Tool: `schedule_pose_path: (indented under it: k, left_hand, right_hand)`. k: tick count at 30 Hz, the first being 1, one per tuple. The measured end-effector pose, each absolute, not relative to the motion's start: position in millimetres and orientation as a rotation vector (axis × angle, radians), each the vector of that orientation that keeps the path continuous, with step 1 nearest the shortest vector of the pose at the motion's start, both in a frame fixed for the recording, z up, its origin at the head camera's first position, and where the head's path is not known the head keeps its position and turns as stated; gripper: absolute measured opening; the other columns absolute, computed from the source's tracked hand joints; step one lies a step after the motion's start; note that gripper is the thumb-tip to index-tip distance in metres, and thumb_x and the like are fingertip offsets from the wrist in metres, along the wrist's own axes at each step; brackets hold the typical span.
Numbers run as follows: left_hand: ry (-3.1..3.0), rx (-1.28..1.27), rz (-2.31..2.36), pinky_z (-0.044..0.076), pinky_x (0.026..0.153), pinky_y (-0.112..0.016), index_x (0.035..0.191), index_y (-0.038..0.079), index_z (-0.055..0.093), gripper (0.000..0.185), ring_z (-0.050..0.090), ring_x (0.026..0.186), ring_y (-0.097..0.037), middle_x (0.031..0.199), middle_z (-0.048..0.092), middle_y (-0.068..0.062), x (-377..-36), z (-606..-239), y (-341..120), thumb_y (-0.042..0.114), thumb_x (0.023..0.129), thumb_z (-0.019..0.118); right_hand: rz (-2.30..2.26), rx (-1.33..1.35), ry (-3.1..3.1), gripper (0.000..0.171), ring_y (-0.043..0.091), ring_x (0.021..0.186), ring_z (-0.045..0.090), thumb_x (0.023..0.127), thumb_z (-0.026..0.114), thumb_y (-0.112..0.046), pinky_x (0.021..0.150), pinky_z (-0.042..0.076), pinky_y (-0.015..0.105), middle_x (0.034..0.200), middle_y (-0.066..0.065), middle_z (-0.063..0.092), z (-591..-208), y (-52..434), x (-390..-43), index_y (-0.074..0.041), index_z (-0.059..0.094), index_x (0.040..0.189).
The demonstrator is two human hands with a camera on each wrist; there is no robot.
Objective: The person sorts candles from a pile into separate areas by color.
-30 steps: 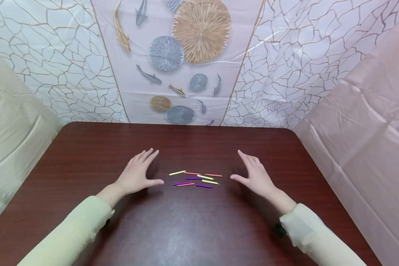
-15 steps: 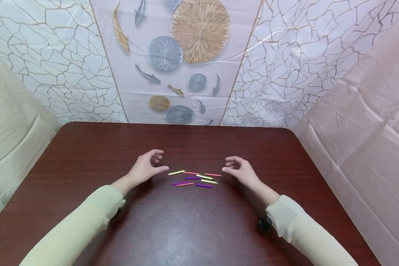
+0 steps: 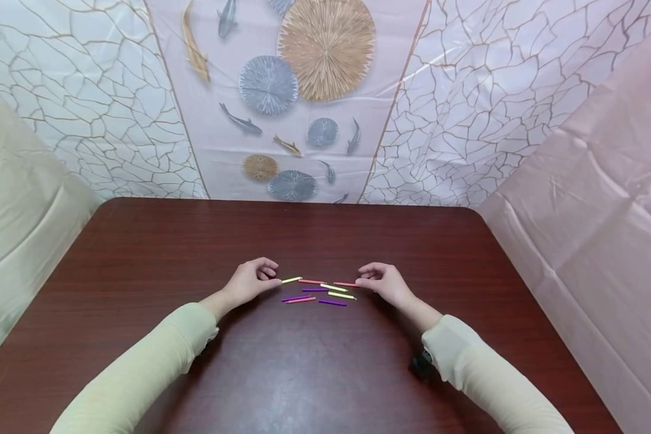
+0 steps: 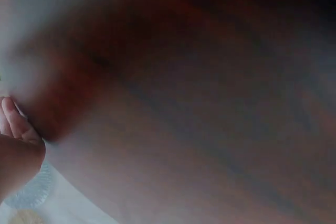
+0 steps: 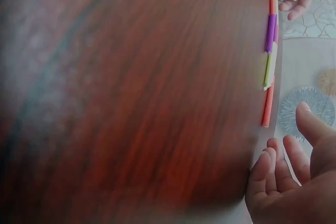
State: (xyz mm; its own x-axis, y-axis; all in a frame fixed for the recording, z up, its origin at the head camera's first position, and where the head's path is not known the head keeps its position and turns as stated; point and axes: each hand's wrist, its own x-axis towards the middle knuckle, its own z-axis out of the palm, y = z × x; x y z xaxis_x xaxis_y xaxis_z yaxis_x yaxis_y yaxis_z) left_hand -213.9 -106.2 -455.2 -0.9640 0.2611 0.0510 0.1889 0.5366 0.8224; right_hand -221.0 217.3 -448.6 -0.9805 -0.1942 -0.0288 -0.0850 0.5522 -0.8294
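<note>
Several thin candles in yellow, red and purple lie loosely grouped on the table in the head view. My left hand (image 3: pixel 251 279) is at the left end of a yellow candle (image 3: pixel 292 279), its thumb tip overlapping that end, fingers loosely bent. On the other side, my right hand (image 3: pixel 386 284) has its thumb tip at the right end of a red candle (image 3: pixel 345 284). In the right wrist view, that hand's thumb and fingers (image 5: pixel 279 163) stand apart below a red candle (image 5: pixel 268 106). The left wrist view shows only part of the left hand (image 4: pixel 21 148), blurred.
Between the hands lie a purple candle (image 3: pixel 333 303), a yellow candle (image 3: pixel 342 296) and a red candle (image 3: pixel 301 300), among others. The dark wooden table (image 3: pixel 304 374) ends at a patterned cloth (image 3: pixel 325 78) behind, with plain cloth (image 3: pixel 591 199) on the right side.
Both hands have moved inward toward the candles, their fingers going from spread to bent. The candles lie where they were.
</note>
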Motion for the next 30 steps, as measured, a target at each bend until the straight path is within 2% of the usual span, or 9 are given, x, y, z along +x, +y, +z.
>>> schedule_pose_path:
  k: [11, 18, 30]
  left_hand:
    - [2.762, 0.465, 1.271, 0.042, 0.068, -0.021, 0.095, 0.005, 0.068, 0.017, 0.054, 0.071, -0.009, 0.08, 0.064, -0.004, -212.3, -460.9, -102.4, 0.008, 0.078, 0.071]
    - [2.782, 0.48, 1.23, 0.04, 0.065, -0.021, 0.09, 0.007, 0.069, 0.011, 0.052, 0.068, -0.007, 0.076, 0.064, -0.002, -210.3, -458.7, -100.7, 0.009, 0.079, 0.069]
    - [2.822, 0.543, 1.205, 0.04, 0.065, -0.021, 0.084, 0.008, 0.07, 0.005, 0.051, 0.068, -0.007, 0.074, 0.063, 0.0, -209.2, -460.7, -100.7, 0.009, 0.08, 0.069]
  right_hand:
    - [-1.321, -0.269, 2.702, 0.024, 0.006, 0.065, 0.056, 0.075, 0.075, -0.007, 0.063, 0.046, 0.018, 0.081, 0.015, 0.069, -448.0, 215.5, -221.7, 0.004, 0.069, 0.095]
    - [-1.186, -0.286, 2.774, 0.015, 0.006, 0.062, 0.053, 0.074, 0.075, -0.008, 0.06, 0.044, 0.02, 0.072, 0.007, 0.067, -448.5, 214.3, -222.5, 0.0, 0.072, 0.086]
    - [-1.02, -0.355, 2.881, 0.006, 0.005, 0.064, 0.054, 0.074, 0.076, -0.011, 0.063, 0.044, 0.022, 0.073, 0.006, 0.071, -451.0, 211.6, -224.7, -0.006, 0.074, 0.077]
